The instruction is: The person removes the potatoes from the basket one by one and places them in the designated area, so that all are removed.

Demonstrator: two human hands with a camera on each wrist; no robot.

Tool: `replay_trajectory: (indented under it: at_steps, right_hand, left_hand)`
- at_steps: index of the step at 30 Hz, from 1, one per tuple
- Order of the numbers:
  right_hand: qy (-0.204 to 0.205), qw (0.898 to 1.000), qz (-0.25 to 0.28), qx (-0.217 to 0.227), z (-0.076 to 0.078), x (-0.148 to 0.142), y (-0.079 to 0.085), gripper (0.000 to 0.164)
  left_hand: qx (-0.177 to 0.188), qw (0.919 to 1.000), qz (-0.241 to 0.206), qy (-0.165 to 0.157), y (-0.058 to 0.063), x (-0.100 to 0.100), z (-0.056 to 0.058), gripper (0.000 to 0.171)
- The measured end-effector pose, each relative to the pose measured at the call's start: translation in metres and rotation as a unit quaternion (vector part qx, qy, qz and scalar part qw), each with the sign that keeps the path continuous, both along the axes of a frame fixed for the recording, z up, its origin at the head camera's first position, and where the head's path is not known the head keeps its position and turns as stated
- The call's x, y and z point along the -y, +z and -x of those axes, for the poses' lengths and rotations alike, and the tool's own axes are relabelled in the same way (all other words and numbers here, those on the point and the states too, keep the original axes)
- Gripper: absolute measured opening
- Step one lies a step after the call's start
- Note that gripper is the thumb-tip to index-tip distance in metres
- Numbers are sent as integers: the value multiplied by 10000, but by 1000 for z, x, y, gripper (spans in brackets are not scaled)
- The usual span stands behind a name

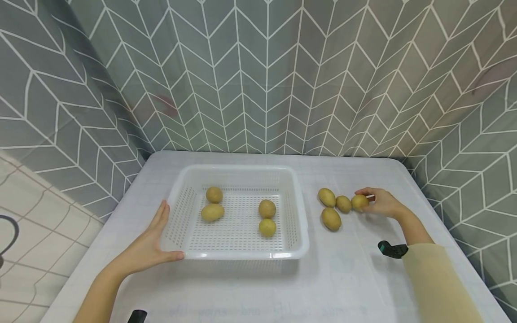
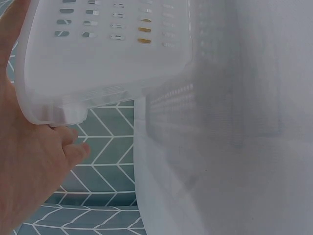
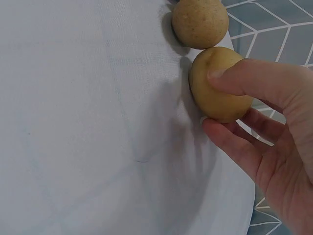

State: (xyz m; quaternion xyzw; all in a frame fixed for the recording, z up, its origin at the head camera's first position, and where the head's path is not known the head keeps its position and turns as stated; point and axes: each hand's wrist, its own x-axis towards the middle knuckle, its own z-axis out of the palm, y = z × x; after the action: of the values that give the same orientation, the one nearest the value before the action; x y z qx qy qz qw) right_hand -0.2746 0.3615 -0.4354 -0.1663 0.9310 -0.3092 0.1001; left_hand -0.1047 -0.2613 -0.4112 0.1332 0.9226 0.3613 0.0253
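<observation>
A white perforated plastic basket (image 1: pixel 234 256) stands on the table, with two potatoes at its left and two at its right. My left hand (image 1: pixel 148 246) grips the basket's left front corner, thumb at the front rim and fingers along the left side; in the left wrist view, fingertips (image 2: pixel 76 152) curl below the rim. To the right of the basket, my right hand (image 1: pixel 381 204) pinches a potato (image 3: pixel 215 95) between thumb and fingers. That potato is beside another potato (image 3: pixel 200 22), at the end of a small group on the cloth.
A white cloth covers the table (image 1: pixel 258 291). Two more potatoes, one behind (image 1: pixel 326 197) and one in front (image 1: pixel 331 219), lie between the basket and the pinched one. Patterned curtains (image 1: pixel 266 89) surround the table's back and sides.
</observation>
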Motion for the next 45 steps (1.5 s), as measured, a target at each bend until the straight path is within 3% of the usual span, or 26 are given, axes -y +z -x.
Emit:
replay_trajectory:
  at_steps: [13,20,23,28,35,45]
  right_hand:
    - [32,9999,113,-21,-4,3,3,61]
    - [-233,9997,4,-109,-10,0,10,68]
    - [-253,9991,167,-288,-12,0,18,68]
    - [62,9955,512,-791,-16,6,34,63]
    - [411,9880,402,-1435,-19,22,52,59]
    - [615,9850,593,-1501,-26,52,79,61]
  left_hand:
    - [-10,10000,-67,-26,2,0,-1,130]
    - [41,10000,-88,-9,2,-1,-1,131]
    - [40,10000,-81,-14,2,-1,0,131]
    - [28,10000,-21,-6,1,0,0,131]
    - [33,10000,-12,-8,1,1,1,130]
    - [4,10000,-27,-23,0,1,1,130]
